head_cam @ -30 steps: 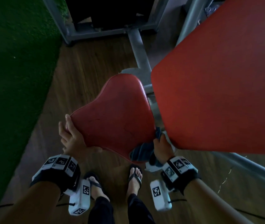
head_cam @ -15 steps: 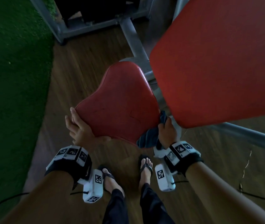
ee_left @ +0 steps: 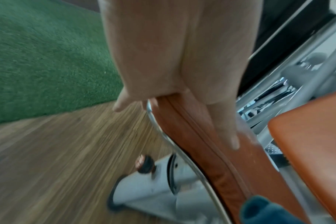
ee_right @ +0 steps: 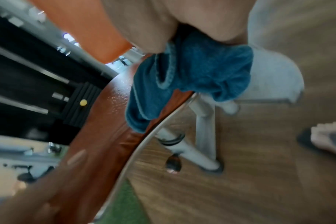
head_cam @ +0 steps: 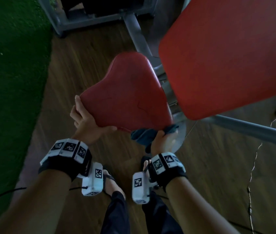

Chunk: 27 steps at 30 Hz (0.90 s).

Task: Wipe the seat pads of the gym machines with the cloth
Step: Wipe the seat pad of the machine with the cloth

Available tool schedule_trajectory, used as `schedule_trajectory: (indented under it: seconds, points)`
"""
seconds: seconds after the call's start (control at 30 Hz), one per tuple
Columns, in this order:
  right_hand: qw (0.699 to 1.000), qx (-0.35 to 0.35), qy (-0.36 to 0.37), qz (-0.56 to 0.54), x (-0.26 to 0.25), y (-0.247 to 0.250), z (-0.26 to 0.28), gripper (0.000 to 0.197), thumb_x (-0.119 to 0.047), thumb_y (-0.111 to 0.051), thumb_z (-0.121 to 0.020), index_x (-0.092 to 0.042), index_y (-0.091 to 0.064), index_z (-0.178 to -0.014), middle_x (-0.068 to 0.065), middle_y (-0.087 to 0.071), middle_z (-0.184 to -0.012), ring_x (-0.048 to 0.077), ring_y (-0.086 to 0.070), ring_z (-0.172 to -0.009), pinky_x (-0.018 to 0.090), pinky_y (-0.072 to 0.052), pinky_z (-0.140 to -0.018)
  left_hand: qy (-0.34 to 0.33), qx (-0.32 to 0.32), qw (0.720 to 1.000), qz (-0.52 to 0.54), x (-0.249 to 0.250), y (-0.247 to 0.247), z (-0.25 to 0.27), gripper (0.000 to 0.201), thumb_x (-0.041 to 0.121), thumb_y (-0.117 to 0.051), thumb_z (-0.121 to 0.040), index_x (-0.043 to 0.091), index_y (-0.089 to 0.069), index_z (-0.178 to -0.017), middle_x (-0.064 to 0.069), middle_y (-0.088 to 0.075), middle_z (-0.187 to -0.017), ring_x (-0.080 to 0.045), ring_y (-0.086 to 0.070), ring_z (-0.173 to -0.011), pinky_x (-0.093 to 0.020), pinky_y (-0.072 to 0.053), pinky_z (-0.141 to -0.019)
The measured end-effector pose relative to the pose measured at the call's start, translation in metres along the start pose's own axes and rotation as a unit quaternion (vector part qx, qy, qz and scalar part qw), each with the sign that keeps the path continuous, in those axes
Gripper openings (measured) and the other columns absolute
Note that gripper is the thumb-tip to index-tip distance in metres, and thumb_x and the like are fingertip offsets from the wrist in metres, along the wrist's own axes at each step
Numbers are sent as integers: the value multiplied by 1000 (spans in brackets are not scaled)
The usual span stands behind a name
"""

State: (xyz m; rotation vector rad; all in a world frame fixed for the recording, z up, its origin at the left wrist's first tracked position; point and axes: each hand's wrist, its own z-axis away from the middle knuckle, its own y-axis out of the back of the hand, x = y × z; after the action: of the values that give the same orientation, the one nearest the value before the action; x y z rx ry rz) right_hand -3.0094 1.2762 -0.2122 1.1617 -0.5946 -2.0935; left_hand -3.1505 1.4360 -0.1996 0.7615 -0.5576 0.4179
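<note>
A red heart-shaped seat pad (head_cam: 128, 97) sits low in the middle of the head view. My left hand (head_cam: 86, 122) grips its near left edge, thumb on top and fingers underneath; the left wrist view shows the thumb (ee_left: 226, 128) lying along the pad's (ee_left: 207, 151) side. My right hand (head_cam: 162, 141) holds a bunched dark blue cloth (head_cam: 144, 135) against the pad's near right corner. In the right wrist view the cloth (ee_right: 192, 75) hangs over the pad's (ee_right: 105, 128) rim. A larger red back pad (head_cam: 226, 53) rises at the right.
Green turf (head_cam: 10, 65) covers the floor at left; wood flooring (head_cam: 218, 166) lies elsewhere. Grey machine frame tubes (head_cam: 255, 129) run under the back pad and behind the seat. My sandalled feet (head_cam: 112, 183) stand just below the seat. A cable (head_cam: 251, 166) trails at right.
The right hand with the cloth has slid along the seat's near right edge toward the corner. The left hand keeps its grip. My head view has shifted slightly.
</note>
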Motion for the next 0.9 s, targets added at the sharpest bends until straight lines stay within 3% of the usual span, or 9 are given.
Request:
schedule_trajectory:
  seconds: [0.13,0.27,0.37,0.43,0.5,0.57,0.67,0.8,0.9]
  points:
    - [999,-7,-33,0,4,1,-10,49,-18,-39,-98,-1,-27,-142,27,-51,-130,40,-54,-111,36,-39,-81,-28,-17,999,12,-16,21,-2,128,49,-84,-63,46,12,-147,-1,-4,-155,-35,-18,-142,-61,-31,-108]
    - [999,-25,-5,36,2,13,-35,42,-18,-37,-99,7,-42,-132,28,-57,-123,39,-57,-107,31,-32,-70,-53,3,994,99,-40,37,-1,100,73,-72,-60,53,-18,-142,5,-39,-149,-19,-42,-135,-54,-39,-107]
    - [998,-1,-34,49,0,3,-21,44,-21,-41,-98,7,-40,-132,28,-53,-127,40,-55,-111,36,-37,-79,-68,24,989,129,-48,36,7,76,46,-66,-82,38,-28,-148,9,-47,-143,-11,-48,-129,-41,-42,-106]
    - [997,-7,-70,43,5,-3,-5,48,-24,-43,-99,8,-35,-134,28,-49,-132,40,-52,-117,39,-39,-90,-68,48,987,139,-50,32,9,62,26,-61,-93,29,-34,-149,8,-51,-140,-8,-51,-124,-19,-43,-95]
    - [997,-18,-57,49,12,-2,3,49,-23,-42,-98,9,-36,-135,28,-50,-131,40,-52,-115,38,-39,-85,-78,59,985,143,-50,31,10,56,21,-57,-96,26,-36,-148,6,-53,-139,-6,-52,-121,-7,-38,-84]
    - [997,-19,1,69,15,8,3,49,-21,-42,-96,2,-37,-139,26,-49,-130,40,-52,-113,33,-37,-81,-82,59,985,138,-52,34,10,54,24,-56,-97,26,-38,-147,6,-52,-139,-7,-51,-123,-10,-38,-87]
    - [979,-18,161,121,12,32,-3,56,-21,-47,-94,-24,-33,-148,13,-35,-135,30,-49,-112,36,-41,-91,-85,25,990,106,-56,39,2,61,36,-60,-92,31,-34,-147,6,-49,-141,-12,-48,-128,-34,-41,-104]
    - [868,-104,365,320,1,43,-20,54,-36,-49,-95,-38,-33,-147,2,-33,-134,22,-50,-113,35,-47,-88,-57,-9,998,5,-45,27,-8,107,68,-75,-58,40,-21,-146,10,-42,-144,-19,-44,-130,-54,-36,-107]
    - [808,-130,421,390,-7,35,-30,55,-49,-42,-95,-33,-34,-147,2,-37,-125,21,-53,-106,34,-53,-80,-11,3,999,-43,-30,7,3,137,52,-87,-55,34,9,-151,5,-9,-160,-31,-20,-142,-58,-21,-112]
